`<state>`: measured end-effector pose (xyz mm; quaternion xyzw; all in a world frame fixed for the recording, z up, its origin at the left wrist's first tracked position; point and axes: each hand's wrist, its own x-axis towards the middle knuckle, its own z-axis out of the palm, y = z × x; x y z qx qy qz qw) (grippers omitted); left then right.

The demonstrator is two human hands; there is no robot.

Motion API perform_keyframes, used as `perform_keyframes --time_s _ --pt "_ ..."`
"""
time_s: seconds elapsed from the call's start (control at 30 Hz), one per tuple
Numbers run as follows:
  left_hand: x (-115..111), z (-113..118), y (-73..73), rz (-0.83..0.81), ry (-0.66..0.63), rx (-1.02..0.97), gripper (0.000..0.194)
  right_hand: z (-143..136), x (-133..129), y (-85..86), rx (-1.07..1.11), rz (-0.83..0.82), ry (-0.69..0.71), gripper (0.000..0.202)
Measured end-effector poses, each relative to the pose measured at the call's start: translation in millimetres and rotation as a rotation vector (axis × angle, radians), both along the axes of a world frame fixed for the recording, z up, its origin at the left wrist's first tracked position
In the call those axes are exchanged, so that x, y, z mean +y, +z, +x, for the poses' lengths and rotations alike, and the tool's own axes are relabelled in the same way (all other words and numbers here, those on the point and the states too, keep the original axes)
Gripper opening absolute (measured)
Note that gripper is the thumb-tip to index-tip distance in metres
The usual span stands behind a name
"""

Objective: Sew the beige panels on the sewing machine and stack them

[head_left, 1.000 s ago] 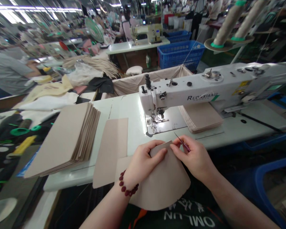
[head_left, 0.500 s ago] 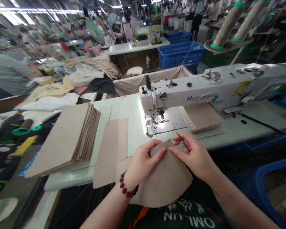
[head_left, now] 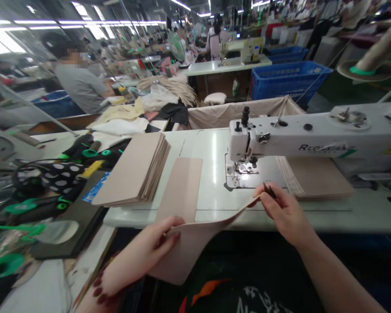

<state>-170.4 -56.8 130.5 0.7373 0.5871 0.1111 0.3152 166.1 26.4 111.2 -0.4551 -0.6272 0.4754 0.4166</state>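
Note:
My left hand (head_left: pixel 159 241), with a dark red bead bracelet at the wrist, pinches the edge of a beige fabric panel (head_left: pixel 185 250). The panel stretches across to my right hand (head_left: pixel 282 211), whose thumb and fingers close on its far corner. Small dark thread snips (head_left: pixel 270 191) are tucked in that same hand, blade tips poking out above the fingers. Just behind, the white sewing machine (head_left: pixel 280 139) has its needle area over a metal plate. Another beige piece (head_left: pixel 184 187) lies flat on the table beyond my left hand.
A tall stack of beige panels (head_left: pixel 133 167) stands on the left of the table. A second stack (head_left: pixel 322 178) sits under the machine arm. Thread spools and a polka-dot cloth (head_left: pixel 63 178) crowd the far left. A co-worker (head_left: pixel 80 82) sits beyond, and a blue crate (head_left: pixel 286 80) stands behind.
My hands have moved apart, the left one down and leftward, pulling the panel out between them. The view has turned left, so the machine appears further right.

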Motion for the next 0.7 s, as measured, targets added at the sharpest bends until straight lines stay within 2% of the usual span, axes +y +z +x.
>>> perform_keyframes --time_s 0.07,0.1,0.17,0.23,0.3,0.37,0.43,0.5,0.6,0.7 --pt "-17 -17 22.2 0.231 0.093 0.142 0.036 -31 20 10.5 0.023 0.067 0.063 0.027" --pt "-24 -21 28.6 0.331 0.129 0.215 0.042 -47 34 14.0 0.016 0.104 0.079 0.026" --pt "-31 -16 25.9 0.447 0.178 0.335 0.051 -81 66 13.8 -0.031 0.176 0.095 0.023" --pt "-25 1 1.4 0.446 0.194 0.38 0.057 -116 100 2.3 -0.115 0.232 0.12 0.019" --pt "-7 24 -36.2 0.379 0.208 0.345 0.061 -148 131 -17.2 -0.266 0.212 0.099 0.022" --pt "15 40 -71.1 0.349 0.19 0.325 0.053 -171 152 -38.5 -0.323 0.209 0.107 0.029" --pt "34 41 -89.2 0.345 0.17 0.302 0.05 -183 161 -56.2 -0.362 0.226 0.097 0.036" --pt "44 24 -86.5 0.42 0.209 0.257 0.046 -185 160 -68.3 -0.392 0.245 0.086 0.039" --pt "49 -26 -60.1 0.658 0.45 0.264 0.038 -180 144 -77.3 -0.4 0.268 0.123 0.031" --pt "51 -80 -40.2 0.777 0.636 0.395 0.058 -176 125 -80.3 -0.371 0.284 0.192 0.026"
